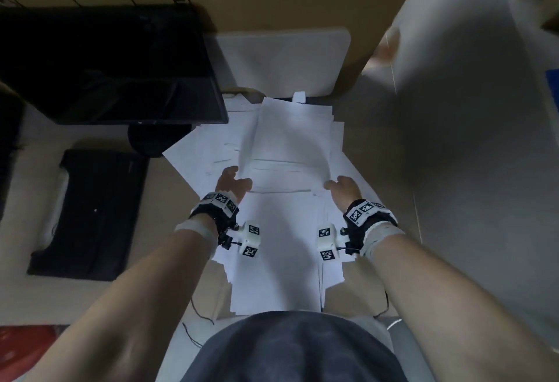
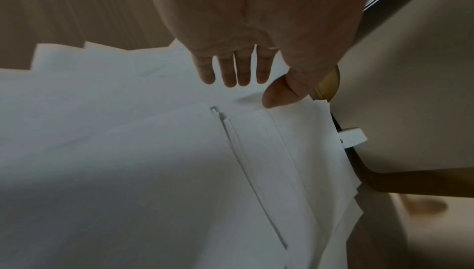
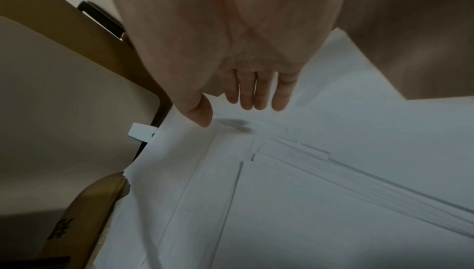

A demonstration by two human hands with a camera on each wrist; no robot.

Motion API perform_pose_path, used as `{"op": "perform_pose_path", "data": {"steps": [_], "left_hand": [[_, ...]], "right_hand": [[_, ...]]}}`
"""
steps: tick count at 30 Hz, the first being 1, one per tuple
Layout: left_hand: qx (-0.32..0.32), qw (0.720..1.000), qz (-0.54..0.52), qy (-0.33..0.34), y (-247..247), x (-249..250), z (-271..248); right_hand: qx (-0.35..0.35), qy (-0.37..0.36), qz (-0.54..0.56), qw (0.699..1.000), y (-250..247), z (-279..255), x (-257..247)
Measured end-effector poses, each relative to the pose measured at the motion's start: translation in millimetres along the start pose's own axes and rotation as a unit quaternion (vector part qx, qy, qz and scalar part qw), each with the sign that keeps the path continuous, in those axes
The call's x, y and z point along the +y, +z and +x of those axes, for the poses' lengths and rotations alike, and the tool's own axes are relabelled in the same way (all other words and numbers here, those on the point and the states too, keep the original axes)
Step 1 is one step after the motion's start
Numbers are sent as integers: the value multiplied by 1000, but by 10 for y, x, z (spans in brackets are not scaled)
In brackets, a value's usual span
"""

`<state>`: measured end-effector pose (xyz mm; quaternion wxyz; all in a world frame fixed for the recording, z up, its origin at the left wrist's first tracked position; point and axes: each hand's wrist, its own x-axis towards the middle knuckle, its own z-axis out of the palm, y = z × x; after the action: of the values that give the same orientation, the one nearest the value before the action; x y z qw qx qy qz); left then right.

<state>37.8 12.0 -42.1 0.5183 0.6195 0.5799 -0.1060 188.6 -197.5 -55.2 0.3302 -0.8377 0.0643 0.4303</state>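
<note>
Beige desk [image 1: 160, 200] in dim light. I see my left hand [image 1: 233, 183] and right hand [image 1: 343, 188] spread out with straight fingers, gripping nothing. They sit at either near edge of the loose pile of white paper sheets [image 1: 287, 146] strewn over the desk's middle. I cannot tell whether they touch it. A black flat monitor [image 1: 115, 64] stands to the far left.

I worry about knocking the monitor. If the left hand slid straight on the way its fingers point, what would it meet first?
Probably the white sheets: the straight fingers of the left hand aim at paper spread just ahead. The monitor stands off to the left, though depth is unclear.
</note>
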Motion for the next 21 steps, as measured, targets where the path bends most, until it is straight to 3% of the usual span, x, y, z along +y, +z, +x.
{"op": "perform_pose_path", "data": {"steps": [9, 15, 21], "left_hand": [[-42, 997, 0, -70, 108, 406, 553], [-70, 996, 7, -63, 158, 475, 596], [-36, 997, -9, -65, 137, 463, 636]], "right_hand": [[1, 77, -22, 997, 188, 793, -262], [33, 44, -79, 995, 220, 693, -377], [60, -1, 42, 997, 175, 691, -473]]}}
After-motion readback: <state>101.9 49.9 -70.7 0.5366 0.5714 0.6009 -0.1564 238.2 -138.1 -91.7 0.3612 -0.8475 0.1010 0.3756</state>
